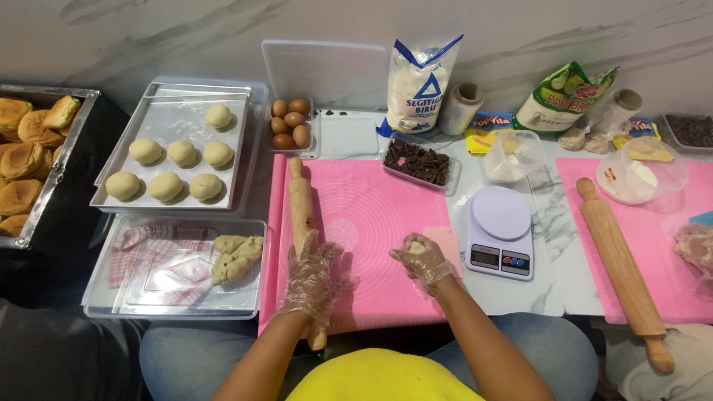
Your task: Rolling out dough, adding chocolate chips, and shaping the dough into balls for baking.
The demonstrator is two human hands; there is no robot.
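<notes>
A: Left hand (312,278), gloved in clear plastic, lay on the pin (302,223), grip curled loosely over its middle. The pin ran lengthwise up the left edge of the pink mat (371,223), far handle beyond the fingers, near handle below the wrist.

B: And the right?

A: Right hand (422,261), also gloved, grip closed around a dough piece (416,247), pale, showing between the fingertips. It was held just above the mat's right part, well apart from the left grip.

B: What sat beside that right grip?

A: Just right of it, a scale (499,232), white with a round lilac plate, on the tabletop (553,215). Beyond it, a clear tub of chocolate chunks (417,162), and farther off a flour bag (417,85) against the wall.

B: Left of the left grip?

A: A clear tray (104,289) over a checked cloth, with a dough lump (238,258) flecked dark, near the pin. Beyond that, a metal tray (174,111) bearing seven dough balls (165,186). Eggs (290,123) stood in a small box beyond the pin's far handle. Far left, a pan of baked buns (22,156).

B: Anyone else?

A: Far right, a second pink mat (661,245) with another pin (620,260) lying on it, and another person's gloved hand (694,247) at the frame edge; I could not tell what it held.
</notes>
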